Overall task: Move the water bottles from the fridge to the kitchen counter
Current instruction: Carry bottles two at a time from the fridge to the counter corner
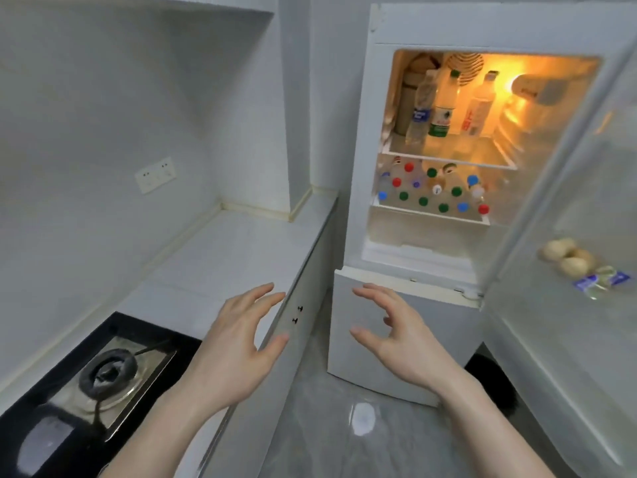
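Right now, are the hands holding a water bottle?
No, the left hand and right hand are both empty with fingers spread, below the open fridge.

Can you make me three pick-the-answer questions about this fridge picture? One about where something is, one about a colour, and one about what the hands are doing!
1. Where is the black gas stove?
A. set in the white kitchen counter
B. on the floor
C. inside the fridge

2. What colours are the caps of the clear plastic water bottles on the lower shelf?
A. all yellow
B. red, green and blue
C. all black

3. What are the left hand and right hand doing?
A. holding bottles
B. closing the door
C. open, holding nothing

Answers: 1 A, it sits in the countertop; 2 B, those cap colours show; 3 C, fingers spread, nothing held.
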Tool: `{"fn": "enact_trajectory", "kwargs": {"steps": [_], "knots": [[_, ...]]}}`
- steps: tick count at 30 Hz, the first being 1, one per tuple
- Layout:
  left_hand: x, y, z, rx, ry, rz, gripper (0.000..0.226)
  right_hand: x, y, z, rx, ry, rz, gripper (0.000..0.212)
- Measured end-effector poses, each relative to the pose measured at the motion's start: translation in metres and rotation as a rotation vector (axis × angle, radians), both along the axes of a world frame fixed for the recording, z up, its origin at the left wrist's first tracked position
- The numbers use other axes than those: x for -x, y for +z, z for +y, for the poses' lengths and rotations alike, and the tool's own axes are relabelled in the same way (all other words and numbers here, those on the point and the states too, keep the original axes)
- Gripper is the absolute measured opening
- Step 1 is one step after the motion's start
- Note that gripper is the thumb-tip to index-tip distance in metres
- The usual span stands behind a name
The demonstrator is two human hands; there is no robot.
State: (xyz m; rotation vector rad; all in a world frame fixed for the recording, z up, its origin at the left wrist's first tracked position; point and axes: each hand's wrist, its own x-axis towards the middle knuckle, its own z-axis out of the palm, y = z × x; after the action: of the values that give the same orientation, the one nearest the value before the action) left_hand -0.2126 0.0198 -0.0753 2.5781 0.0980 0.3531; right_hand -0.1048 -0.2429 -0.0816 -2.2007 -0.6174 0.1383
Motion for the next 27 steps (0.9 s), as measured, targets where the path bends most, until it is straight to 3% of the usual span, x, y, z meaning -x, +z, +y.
{"fn": "enact_trajectory", "kwargs": {"steps": [6, 16, 27], "knots": [[-0.086, 0.028, 0.016, -0.073, -0.189, -0.042, 0.06, -0.036, 0.023, -0.004, -0.01, -0.155, -0.056, 0.059], [-0.217, 0.079, -0.034, -0.141, -0.458, -0.135, 0.063, -0.095, 0.057, -0.057, 0.036, -0.359, -0.176, 0.057], [-0.387, 0.113, -0.119, -0.18, -0.504, -0.19, 0.062, -0.243, 0.089, -0.114, 0.007, -0.356, -0.303, 0.057]]}}
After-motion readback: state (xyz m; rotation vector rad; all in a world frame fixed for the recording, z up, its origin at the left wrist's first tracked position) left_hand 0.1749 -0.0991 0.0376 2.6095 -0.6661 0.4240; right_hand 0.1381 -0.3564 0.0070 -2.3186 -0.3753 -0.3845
